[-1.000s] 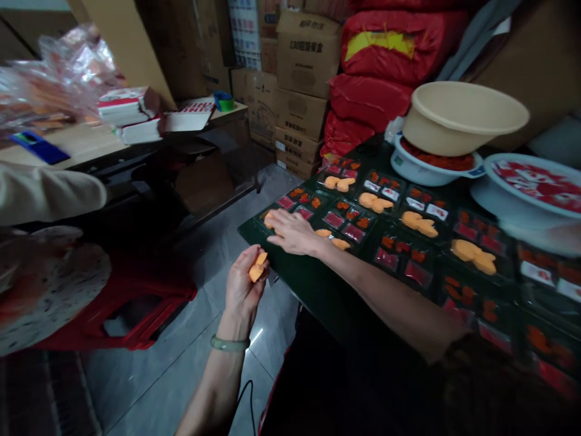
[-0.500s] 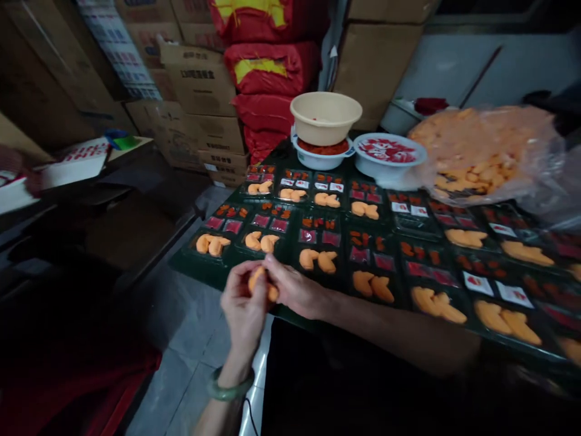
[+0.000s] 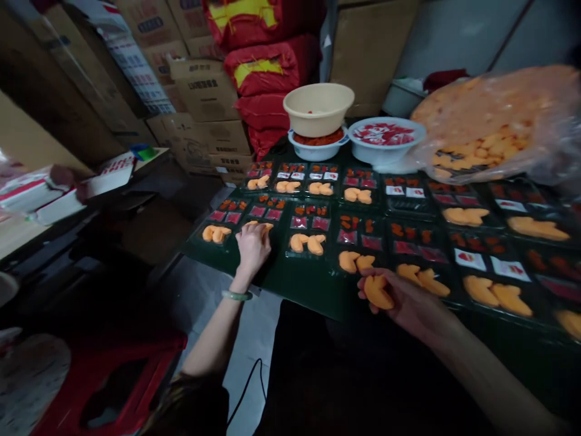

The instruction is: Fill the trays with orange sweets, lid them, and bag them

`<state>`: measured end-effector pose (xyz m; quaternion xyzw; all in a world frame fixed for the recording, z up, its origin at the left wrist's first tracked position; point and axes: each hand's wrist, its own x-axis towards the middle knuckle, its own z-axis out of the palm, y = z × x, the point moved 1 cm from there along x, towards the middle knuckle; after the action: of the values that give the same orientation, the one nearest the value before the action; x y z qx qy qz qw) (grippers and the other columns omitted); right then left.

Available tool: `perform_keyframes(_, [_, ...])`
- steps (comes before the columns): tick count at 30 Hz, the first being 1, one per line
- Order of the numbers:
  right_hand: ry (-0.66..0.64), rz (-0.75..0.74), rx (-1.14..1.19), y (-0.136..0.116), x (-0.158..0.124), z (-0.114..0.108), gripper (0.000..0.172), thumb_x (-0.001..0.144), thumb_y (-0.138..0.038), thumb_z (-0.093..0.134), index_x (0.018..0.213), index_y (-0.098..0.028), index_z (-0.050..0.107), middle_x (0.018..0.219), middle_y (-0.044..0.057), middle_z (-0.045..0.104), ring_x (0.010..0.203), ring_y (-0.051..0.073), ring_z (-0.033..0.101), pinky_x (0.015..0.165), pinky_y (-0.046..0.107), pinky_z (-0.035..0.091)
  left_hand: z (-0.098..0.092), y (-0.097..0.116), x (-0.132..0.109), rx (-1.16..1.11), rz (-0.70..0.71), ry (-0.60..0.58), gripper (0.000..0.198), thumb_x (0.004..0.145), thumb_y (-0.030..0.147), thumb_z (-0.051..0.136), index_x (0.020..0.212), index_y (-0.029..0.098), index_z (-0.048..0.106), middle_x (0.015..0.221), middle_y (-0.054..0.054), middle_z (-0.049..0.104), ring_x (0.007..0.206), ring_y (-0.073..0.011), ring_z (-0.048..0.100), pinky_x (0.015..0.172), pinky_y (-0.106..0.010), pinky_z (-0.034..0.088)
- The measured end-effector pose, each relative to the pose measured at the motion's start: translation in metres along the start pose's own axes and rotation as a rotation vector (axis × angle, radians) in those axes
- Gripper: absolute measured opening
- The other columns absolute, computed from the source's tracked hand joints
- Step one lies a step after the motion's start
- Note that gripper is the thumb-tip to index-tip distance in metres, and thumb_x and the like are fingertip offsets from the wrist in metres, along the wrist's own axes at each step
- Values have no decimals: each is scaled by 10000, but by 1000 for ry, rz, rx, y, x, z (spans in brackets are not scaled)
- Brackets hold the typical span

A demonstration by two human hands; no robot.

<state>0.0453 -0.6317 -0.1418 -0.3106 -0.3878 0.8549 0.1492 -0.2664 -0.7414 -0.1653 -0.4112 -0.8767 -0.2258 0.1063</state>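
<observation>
Rows of dark compartment trays (image 3: 376, 227) cover a green table; most hold two orange crescent-shaped pieces plus small red packets. My left hand (image 3: 252, 245) reaches forward and rests, fingers down, on the orange pieces (image 3: 258, 226) in the second tray of the near row. A green bangle (image 3: 236, 295) circles that wrist. My right hand (image 3: 399, 300) hovers at the table's near edge with its fingers curled round one orange piece (image 3: 377, 293), just in front of a tray that holds two more.
A cream basin (image 3: 318, 108) sits stacked on a white bowl of red stuff, beside a white bowl of red packets (image 3: 385, 138). A clear bag of orange pieces (image 3: 490, 130) lies at right. Red sacks and cardboard boxes stand behind. A red stool (image 3: 113, 387) is lower left.
My hands were together at the table's near edge holding orange pieces. The left has since reached out onto a tray; the right has moved right with one piece. The view shifted slightly.
</observation>
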Motion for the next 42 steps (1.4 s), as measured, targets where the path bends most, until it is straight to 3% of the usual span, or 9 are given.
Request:
perform_keyframes(2, [43,-38,13,0,-8,-10,269,838,-361,565,981,-156,665,918,109,649,824,221,620,568,262,470,4,-1,4,65,60,-98,224,820,204,447,917,172,647,977,-114,640,1023,-285,494,813,-420,371])
perform_keyframes(7, [104,-89,35,3,-19,-20,272,832,-372,571,949,-149,675,890,108,649,793,221,625,547,261,459,6,44,7,-7,195,8,289,859,220,420,1049,176,634,1120,-102,618,1068,-275,451,840,-413,353])
perform_keyframes(12, [69,-134,11,7,-32,-23,295,843,-397,561,975,-154,666,886,101,644,783,218,625,556,270,452,27,100,34,7,425,-287,349,878,161,360,1083,209,638,1148,-78,605,1041,-247,462,814,-390,359])
perform_keyframes(16, [109,-176,17,9,-44,-35,299,829,-398,587,986,-155,661,881,98,644,776,212,622,558,272,453,43,113,48,54,461,-403,325,852,155,401,1026,217,669,1069,-76,614,985,-230,498,816,-359,372])
perform_keyframes(22, [122,-190,172,-8,-56,-54,253,829,-370,588,956,-161,654,841,78,643,746,182,624,530,242,450,45,117,45,23,509,-300,288,830,147,404,892,159,685,895,-104,616,853,-206,555,756,-320,435])
perform_keyframes(27, [115,-190,367,-43,-57,-69,243,846,-370,559,973,-167,604,922,99,658,858,204,644,612,263,484,47,141,40,-356,562,-22,235,827,229,455,949,174,648,972,-109,598,918,-233,557,831,-391,467])
perform_keyframes(31, [140,-176,395,-70,-49,-80,247,890,-357,483,995,-149,564,939,101,667,912,217,650,723,308,494,41,177,29,-649,587,-71,239,850,280,474,1014,191,623,1032,-98,578,958,-216,578,831,-372,498])
perform_keyframes(35, [154,-216,415,-106,-34,-85,316,927,-398,382,1021,-152,555,1087,101,641,970,217,632,765,341,494,42,200,25,-747,598,-104,234,842,281,497,1003,175,631,1016,-103,589,945,-211,599,801,-351,518])
perform_keyframes(42, [114,-345,360,-151,1,-85,457,931,-467,309,1110,-119,544,1154,137,601,1074,214,586,880,348,463,51,192,25,-801,497,10,181,831,279,529,932,187,647,968,-82,622,909,-202,617,799,-340,519])
